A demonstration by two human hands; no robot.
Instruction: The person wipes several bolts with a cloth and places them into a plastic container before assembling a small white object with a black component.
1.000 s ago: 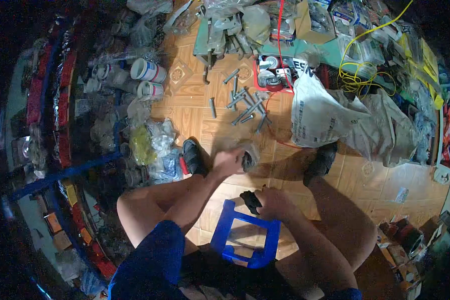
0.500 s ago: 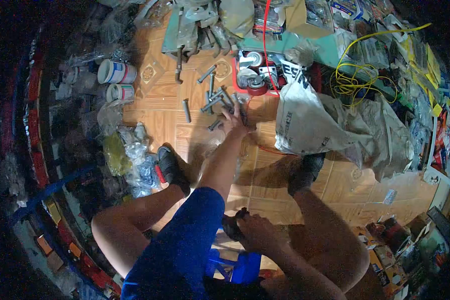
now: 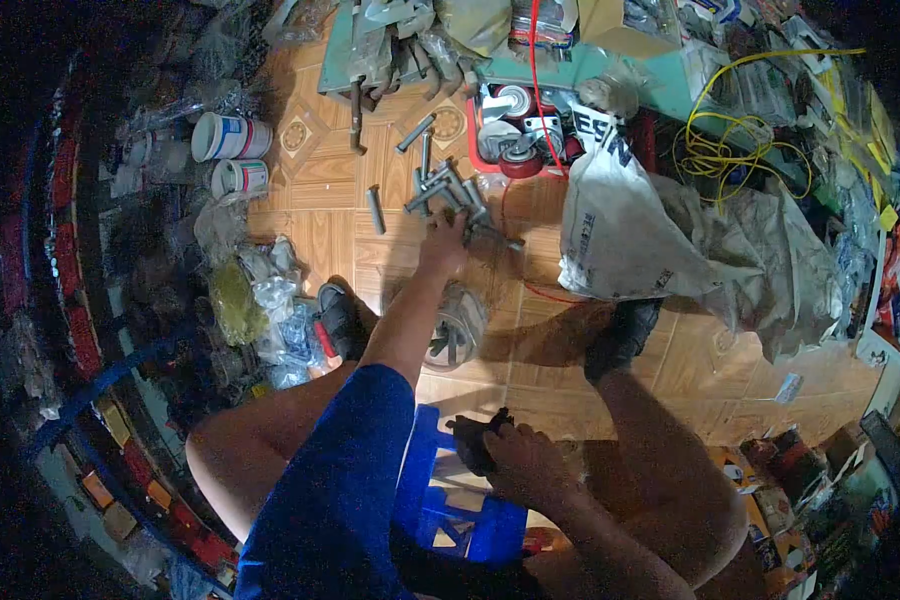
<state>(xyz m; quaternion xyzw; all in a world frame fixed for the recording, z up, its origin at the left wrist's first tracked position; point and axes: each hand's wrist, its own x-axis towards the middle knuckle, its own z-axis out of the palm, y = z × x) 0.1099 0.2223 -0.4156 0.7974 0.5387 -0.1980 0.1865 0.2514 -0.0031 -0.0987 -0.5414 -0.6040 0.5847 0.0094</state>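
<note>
My left hand [image 3: 442, 243], at the end of a blue sleeve, is down at the near edge of a pile of grey metal bolts [image 3: 433, 190]. Its fingers are curled over a bolt that the hand mostly hides. One loose bolt [image 3: 375, 210] lies left of the pile, another [image 3: 416, 133] behind it. Beside my left forearm stands a round clear plastic container [image 3: 462, 318] with some dark pieces inside, partly covered by the arm. Near my lap, my right hand [image 3: 532, 465] is closed around a dark, lumpy object [image 3: 475, 443] whose kind I cannot make out.
Behind the bolts sits a red tray [image 3: 475, 150] of caster wheels [image 3: 515, 100]. A white woven sack [image 3: 620, 230] lies to the right, below a coiled yellow cord [image 3: 740, 150]. White tubs [image 3: 220, 138] stand left. A blue plastic stool [image 3: 490, 530] is beneath me.
My left hand has shifted left and its spread fingers have drawn together over a bolt. The clear container now shows beside the forearm. My right hand keeps its dark object.
</note>
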